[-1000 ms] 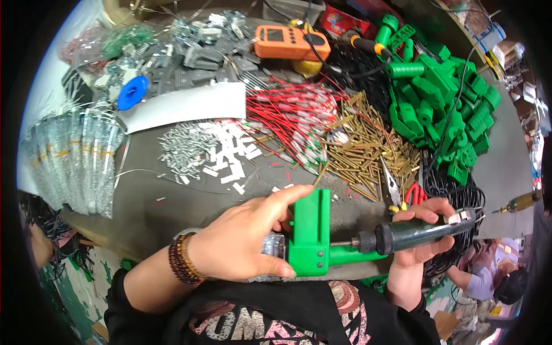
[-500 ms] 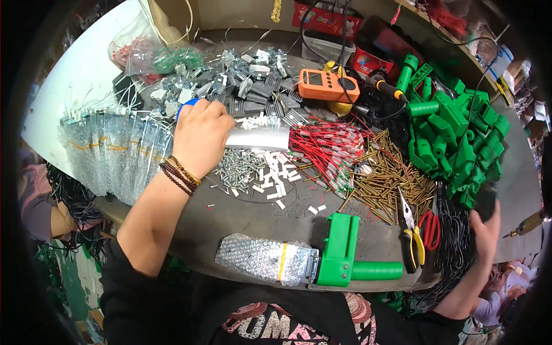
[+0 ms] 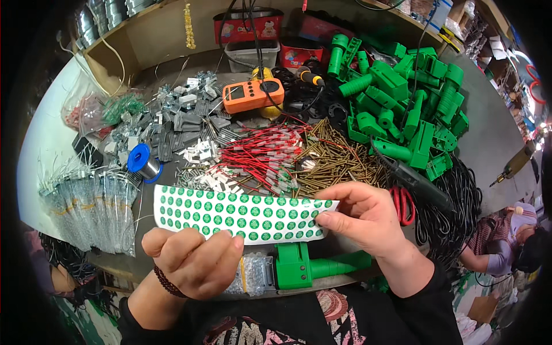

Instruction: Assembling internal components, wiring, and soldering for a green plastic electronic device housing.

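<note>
A white sheet of round green stickers is stretched between my hands above the near part of the bench. My right hand pinches its right end between thumb and fingers. Below the sheet's lower edge, my left hand is closed on it, fingers curled; the exact grip is partly hidden. Behind my hands lies a green plastic housing with a handle, joined to a part in bubble wrap. The sheet and my left hand cover some of that wrapped part.
Red wires, brass screws and grey parts lie in heaps beyond the sheet. An orange meter, solder spool, black corded tool and red-handled tool surround them. Green housings pile up at right.
The sticker sheet has come off the bench into both hands. My left hand has moved back from beside the solder spool; my right has come in from the far right. The view has shifted.
</note>
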Demonstrator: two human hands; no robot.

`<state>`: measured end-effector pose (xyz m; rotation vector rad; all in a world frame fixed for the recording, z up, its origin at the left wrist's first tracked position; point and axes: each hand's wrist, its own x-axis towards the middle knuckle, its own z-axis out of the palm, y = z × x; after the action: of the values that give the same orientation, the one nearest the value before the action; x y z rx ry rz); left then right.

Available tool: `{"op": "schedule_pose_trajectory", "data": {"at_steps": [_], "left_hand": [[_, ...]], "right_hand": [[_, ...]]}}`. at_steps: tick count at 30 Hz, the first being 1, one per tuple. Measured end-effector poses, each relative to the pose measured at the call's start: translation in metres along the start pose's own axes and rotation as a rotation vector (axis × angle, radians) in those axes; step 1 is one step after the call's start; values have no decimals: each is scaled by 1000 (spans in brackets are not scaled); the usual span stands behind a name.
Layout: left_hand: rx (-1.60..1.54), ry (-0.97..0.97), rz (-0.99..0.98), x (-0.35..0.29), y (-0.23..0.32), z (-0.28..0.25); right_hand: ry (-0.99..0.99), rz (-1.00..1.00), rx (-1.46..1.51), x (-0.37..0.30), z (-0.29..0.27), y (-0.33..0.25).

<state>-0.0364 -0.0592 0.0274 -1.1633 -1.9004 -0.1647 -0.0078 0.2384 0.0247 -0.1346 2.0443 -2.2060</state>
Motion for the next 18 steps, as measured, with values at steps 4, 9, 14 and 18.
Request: {"op": "schedule_pose_trajectory", "data": {"at_steps": [4, 9, 14, 18], "left_hand": [[-18, -39, 11, -6, 2, 1], [-12, -43, -14, -9, 8, -4], [80, -178, -204, -6, -11, 11], [-698, -497, -348, -8, 17, 2]], "right_hand": [[95, -227, -140, -5, 2, 3], [44, -471, -376, -1, -1, 4], [101, -554, -339, 6, 1, 15], [-214, 177, 54, 13, -7, 19]]}}
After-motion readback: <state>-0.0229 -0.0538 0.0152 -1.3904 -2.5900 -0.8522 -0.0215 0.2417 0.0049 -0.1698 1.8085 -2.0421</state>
